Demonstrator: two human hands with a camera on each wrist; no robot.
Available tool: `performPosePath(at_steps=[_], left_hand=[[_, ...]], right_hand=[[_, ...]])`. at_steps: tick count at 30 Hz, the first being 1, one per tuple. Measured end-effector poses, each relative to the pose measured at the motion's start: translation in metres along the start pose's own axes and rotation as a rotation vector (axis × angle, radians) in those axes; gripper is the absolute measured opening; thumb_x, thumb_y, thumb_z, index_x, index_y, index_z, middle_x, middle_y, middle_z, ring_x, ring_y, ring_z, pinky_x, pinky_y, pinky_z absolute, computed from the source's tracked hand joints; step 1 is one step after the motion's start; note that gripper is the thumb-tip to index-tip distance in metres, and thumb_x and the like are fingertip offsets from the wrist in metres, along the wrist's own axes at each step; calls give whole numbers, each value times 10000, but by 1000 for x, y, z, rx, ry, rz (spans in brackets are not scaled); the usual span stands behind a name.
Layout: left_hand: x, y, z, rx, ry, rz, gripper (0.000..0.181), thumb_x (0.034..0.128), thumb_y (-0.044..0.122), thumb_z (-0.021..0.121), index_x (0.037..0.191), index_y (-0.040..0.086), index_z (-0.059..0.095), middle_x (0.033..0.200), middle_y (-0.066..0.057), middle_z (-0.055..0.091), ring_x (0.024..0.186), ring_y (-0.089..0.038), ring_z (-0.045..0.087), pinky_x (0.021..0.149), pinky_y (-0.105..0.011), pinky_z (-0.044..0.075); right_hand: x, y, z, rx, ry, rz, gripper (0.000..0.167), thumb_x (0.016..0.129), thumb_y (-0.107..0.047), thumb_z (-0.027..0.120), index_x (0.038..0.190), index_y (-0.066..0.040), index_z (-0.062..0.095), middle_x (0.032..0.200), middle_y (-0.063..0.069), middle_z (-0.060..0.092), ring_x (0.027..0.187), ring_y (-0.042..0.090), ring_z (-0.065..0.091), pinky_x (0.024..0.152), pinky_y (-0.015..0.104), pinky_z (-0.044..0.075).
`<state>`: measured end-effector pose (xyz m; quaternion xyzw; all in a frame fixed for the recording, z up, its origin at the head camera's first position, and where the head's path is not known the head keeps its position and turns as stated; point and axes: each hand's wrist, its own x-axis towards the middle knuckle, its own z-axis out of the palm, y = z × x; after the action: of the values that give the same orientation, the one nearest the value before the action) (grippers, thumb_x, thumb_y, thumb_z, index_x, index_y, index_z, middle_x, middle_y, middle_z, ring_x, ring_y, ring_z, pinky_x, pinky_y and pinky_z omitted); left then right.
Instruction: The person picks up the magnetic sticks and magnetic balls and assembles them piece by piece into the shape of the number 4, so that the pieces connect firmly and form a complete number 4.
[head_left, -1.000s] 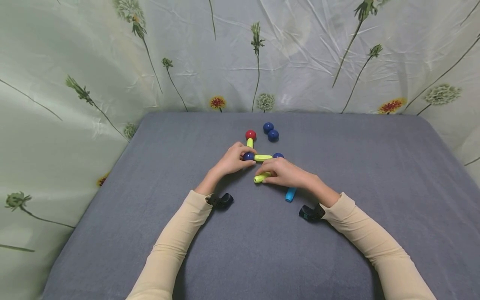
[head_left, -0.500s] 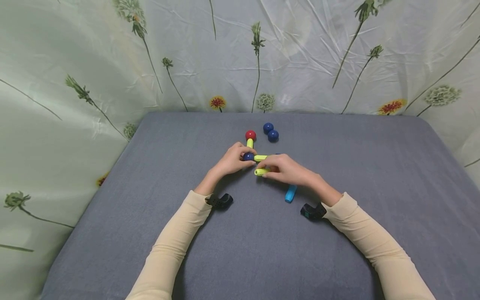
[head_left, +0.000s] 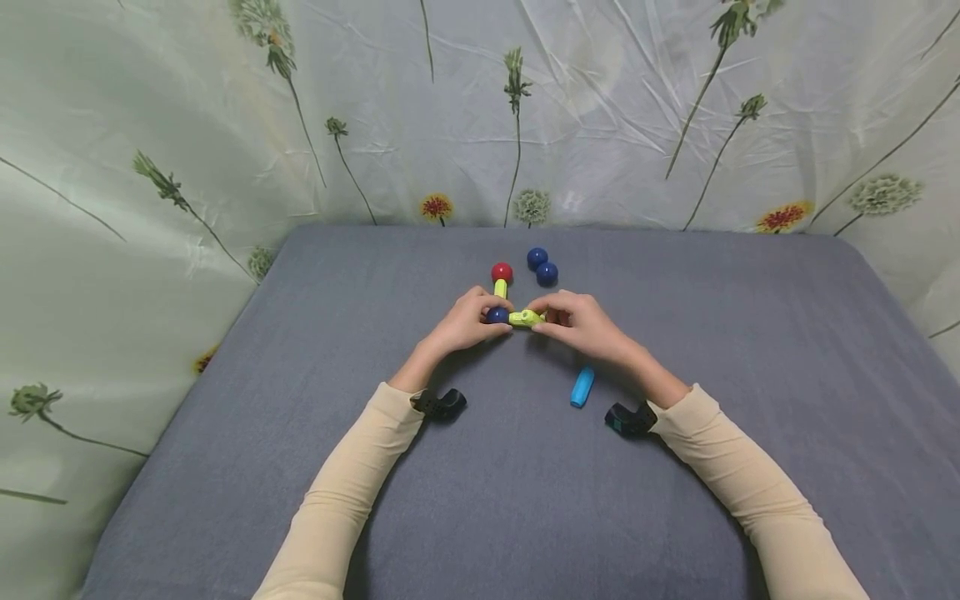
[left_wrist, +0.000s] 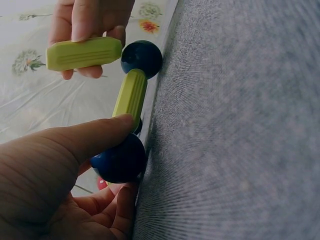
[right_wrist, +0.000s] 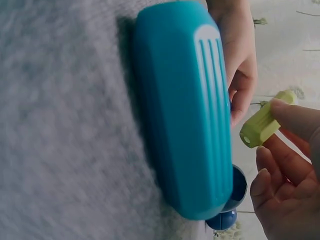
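Observation:
My left hand [head_left: 467, 320] grips the blue ball [head_left: 498, 315] at the corner of a joined piece; from that ball one yellow-green stick [head_left: 500, 288] runs back to a red ball [head_left: 502, 272]. A second stick [left_wrist: 131, 97] links it to another blue ball [left_wrist: 142, 59], which the right hand hides in the head view. My right hand [head_left: 583, 323] pinches a loose yellow-green stick [left_wrist: 84, 53] between thumb and fingers, raised above the cloth. In the left wrist view its end is close beside the far blue ball; whether they touch I cannot tell.
A blue stick [head_left: 582, 387] lies on the grey cloth [head_left: 480, 483] nearer the front, by the right wrist. Two loose blue balls [head_left: 537, 257] [head_left: 547, 274] sit together behind the hands. A flowered curtain [head_left: 615, 108] stands behind the table.
My right hand has moved back, away from the front, with its stick, which was lower down before. The blue stick now shows in full. My left hand has stayed on the corner ball.

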<state>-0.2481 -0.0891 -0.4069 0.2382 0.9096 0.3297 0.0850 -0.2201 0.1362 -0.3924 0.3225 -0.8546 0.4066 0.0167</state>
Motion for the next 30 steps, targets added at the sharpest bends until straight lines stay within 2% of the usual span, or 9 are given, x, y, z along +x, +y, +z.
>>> performPosePath(at_steps=[8,11,17,20,22,27,30], left_hand=[[-2,-2,2,-14,-9,-27,306,843,238,692,1130,136,656,1023,-114,508,909,-203,456,757,-269,378],[-2,-3,3,-17,-10,-34,311,843,239,693,1134,134,655,1031,-116,507,914,-206,459,764,-273,388],[-1,-1,2,-22,-2,-24,305,842,225,694,1128,126,659,1003,-106,499,888,-201,436,742,-266,354],[-1,-1,1,-18,-8,-13,307,843,221,692,1132,124,656,997,-101,498,881,-192,426,733,-254,339],[-1,-1,1,-21,-8,-11,306,845,217,690,1133,120,655,998,-103,498,880,-191,425,731,-253,338],[-1,-1,0,-31,-2,-5,302,847,211,685,1132,114,656,1007,-110,503,885,-198,430,735,-256,343],[-1,-2,0,-28,-1,0,299,848,211,684,1130,115,657,997,-107,503,881,-196,428,731,-254,339]], right_hand=[[-1,1,-2,64,42,65,243,883,-103,632,1118,-41,646,959,117,652,840,137,553,742,262,465],[0,2,-3,101,67,106,256,886,-108,629,1130,-31,635,1011,130,664,876,87,558,768,270,476],[1,10,-7,202,150,193,285,898,-103,612,1152,26,597,1069,209,640,853,-76,553,757,155,472],[1,15,-10,252,194,239,297,907,-95,594,1162,58,583,1053,222,631,820,-95,558,738,113,460],[1,18,-11,283,228,272,302,908,-102,594,1159,66,582,995,137,649,793,-86,566,721,114,466],[3,26,-14,382,301,347,337,910,-114,590,1173,94,562,808,-188,622,708,-48,572,664,151,485],[3,30,-15,449,307,408,379,917,-126,578,1213,105,530,751,-253,615,684,-42,563,653,148,480]])
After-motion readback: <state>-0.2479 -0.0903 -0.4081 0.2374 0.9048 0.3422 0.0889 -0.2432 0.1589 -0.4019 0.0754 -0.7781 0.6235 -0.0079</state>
